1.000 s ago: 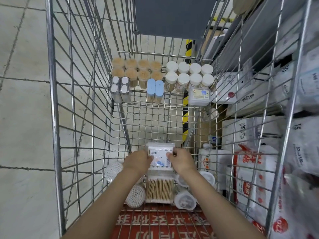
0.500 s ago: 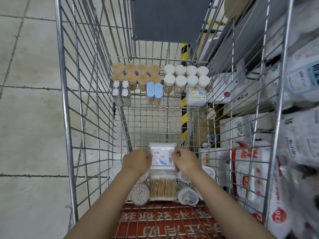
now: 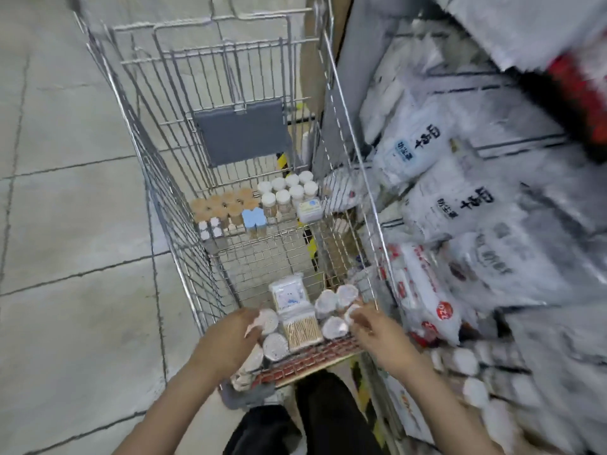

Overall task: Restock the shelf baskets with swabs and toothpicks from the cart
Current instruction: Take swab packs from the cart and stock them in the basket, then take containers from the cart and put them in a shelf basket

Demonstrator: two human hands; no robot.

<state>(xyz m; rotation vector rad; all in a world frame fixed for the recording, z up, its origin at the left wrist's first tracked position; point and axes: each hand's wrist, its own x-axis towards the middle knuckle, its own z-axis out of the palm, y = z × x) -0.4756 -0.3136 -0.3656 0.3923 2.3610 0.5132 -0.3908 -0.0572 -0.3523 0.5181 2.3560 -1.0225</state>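
The wire cart [image 3: 348, 126] holds the stock. At its near end lie a clear swab pack with a blue label [image 3: 289, 294], a box of wooden-stick swabs [image 3: 302, 330] and several round white swab tubs [image 3: 335, 327]. My left hand [image 3: 226, 336] curls its fingers on a round tub [image 3: 269, 320] left of the box. My right hand [image 3: 374, 328] pinches another round tub [image 3: 350, 314] on the right. At the far end stand toothpick jars with tan lids [image 3: 223, 205], white lids [image 3: 289, 192] and blue lids [image 3: 253, 219]. The picture is blurred.
Shelves on the right carry white bagged goods [image 3: 427, 205] and red-and-white packs [image 3: 423, 297]. Several white round tubs [image 3: 466, 362] sit in a shelf basket at lower right. Tiled floor [image 3: 72, 224] lies left of the cart. A grey flap [image 3: 239, 133] hangs inside the cart's far end.
Both hands have let go of the blue-label swab pack, which now lies on the cart floor, and moved apart to round tubs on either side. The view has pulled back and tilted.
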